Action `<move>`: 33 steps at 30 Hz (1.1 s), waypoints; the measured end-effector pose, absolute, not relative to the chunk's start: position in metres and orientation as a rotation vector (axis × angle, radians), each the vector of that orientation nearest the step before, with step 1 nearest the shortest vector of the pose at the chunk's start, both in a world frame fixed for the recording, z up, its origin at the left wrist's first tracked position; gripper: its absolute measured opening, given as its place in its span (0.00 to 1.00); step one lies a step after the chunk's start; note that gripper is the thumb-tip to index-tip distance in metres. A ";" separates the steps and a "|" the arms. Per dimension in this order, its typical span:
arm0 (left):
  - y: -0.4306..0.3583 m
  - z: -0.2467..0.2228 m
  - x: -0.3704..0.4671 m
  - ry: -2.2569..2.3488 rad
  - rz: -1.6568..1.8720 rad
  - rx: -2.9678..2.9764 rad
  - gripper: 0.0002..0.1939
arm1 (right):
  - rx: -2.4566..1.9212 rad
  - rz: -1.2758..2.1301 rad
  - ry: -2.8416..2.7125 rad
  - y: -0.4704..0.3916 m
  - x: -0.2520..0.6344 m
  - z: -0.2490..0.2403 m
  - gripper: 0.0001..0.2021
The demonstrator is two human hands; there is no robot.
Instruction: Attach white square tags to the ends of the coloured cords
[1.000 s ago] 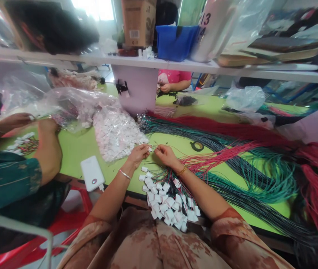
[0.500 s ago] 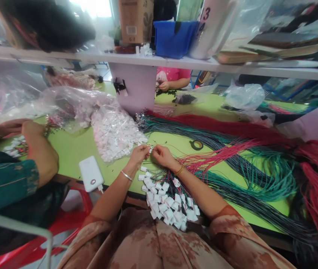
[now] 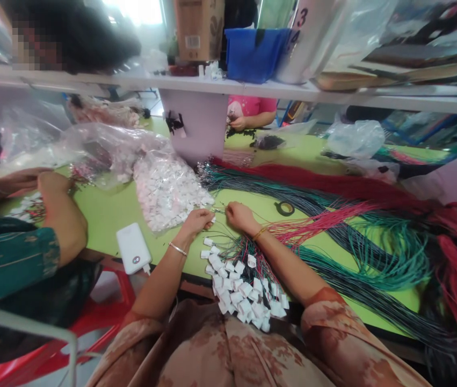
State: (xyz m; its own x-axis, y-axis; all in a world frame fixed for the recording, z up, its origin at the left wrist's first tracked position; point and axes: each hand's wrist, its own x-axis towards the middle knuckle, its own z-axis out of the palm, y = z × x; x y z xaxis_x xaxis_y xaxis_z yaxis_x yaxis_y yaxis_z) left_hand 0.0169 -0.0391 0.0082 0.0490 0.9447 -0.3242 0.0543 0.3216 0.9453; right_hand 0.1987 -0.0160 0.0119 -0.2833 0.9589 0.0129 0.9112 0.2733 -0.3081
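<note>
My left hand (image 3: pixel 196 223) is closed in a pinch on a small white connector (image 3: pixel 213 219), which is mostly covered by the fingers. A short gap to the right, my right hand (image 3: pixel 243 216) has its fingers pressed together on a thin wire (image 3: pixel 220 210) that shows between the two hands. Below them, a pile of white connectors (image 3: pixel 236 287) with wires attached hangs over the table's front edge. A clear bag of white connectors (image 3: pixel 172 188) lies just beyond my left hand.
Long bundles of red wires (image 3: pixel 325 180) and green wires (image 3: pixel 389 258) spread to the right. A tape roll (image 3: pixel 284 208) lies near my right hand, a white power bank (image 3: pixel 133 248) at left. A co-worker's arm (image 3: pixel 61 215) rests farther left. A shelf (image 3: pixel 131 83) crosses above.
My hands have moved apart: the left one slightly left and down, the right one right and up. A gap with thin wire now shows between them. The view has shifted slightly.
</note>
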 end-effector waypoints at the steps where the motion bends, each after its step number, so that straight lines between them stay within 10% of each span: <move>1: -0.039 0.007 0.017 1.331 0.902 1.020 0.12 | -1.751 0.341 -2.353 -0.018 0.198 0.013 0.13; 33: -0.041 0.002 0.026 0.898 0.995 0.637 0.04 | -1.181 0.754 -1.946 -0.040 0.211 0.007 0.06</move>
State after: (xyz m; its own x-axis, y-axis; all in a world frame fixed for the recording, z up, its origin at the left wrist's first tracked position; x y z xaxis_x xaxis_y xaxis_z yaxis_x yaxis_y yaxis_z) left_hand 0.0256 -0.0408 0.0017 0.2546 0.9052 -0.3402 -0.4311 0.4211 0.7980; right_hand 0.2106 -0.0397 0.0074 -0.3148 0.9068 0.2804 0.4810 0.4070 -0.7765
